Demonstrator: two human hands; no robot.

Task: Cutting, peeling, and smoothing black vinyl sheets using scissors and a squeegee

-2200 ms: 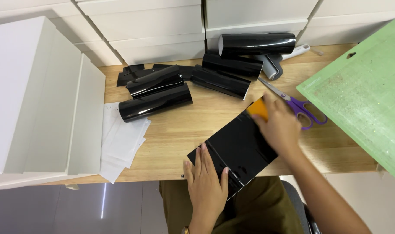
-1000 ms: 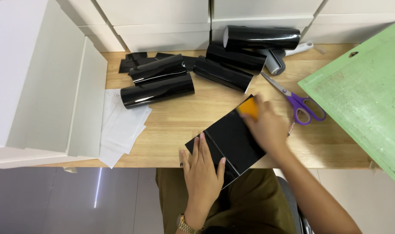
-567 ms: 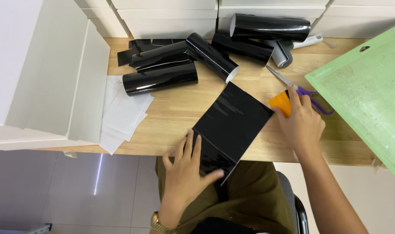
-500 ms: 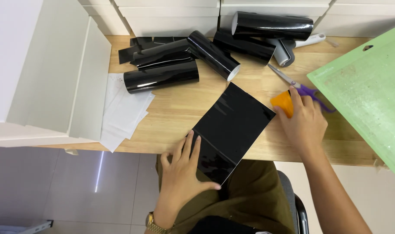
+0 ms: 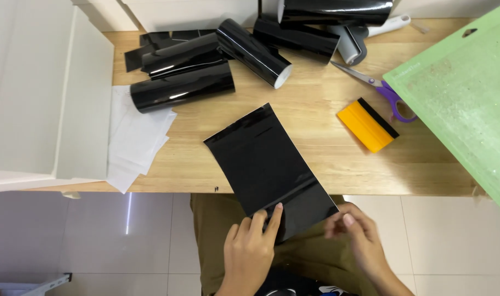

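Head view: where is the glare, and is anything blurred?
Head view: bright streaks of glare lie on the glossy black rolls and faintly on the black sheet; a light reflection marks the floor tiles; both hands and the table look sharp.

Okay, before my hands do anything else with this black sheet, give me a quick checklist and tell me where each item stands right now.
1. Left hand on the black sheet: ok, fingers lie on its near edge.
2. Right hand gripping the sheet: cannot tell, it sits at the near right corner.
3. Sheet fully on the table: not ok, its near end hangs past the edge.
4. Orange scraper free: ok, lying apart from the sheet.
5. Scissors clear of the sheet: ok.
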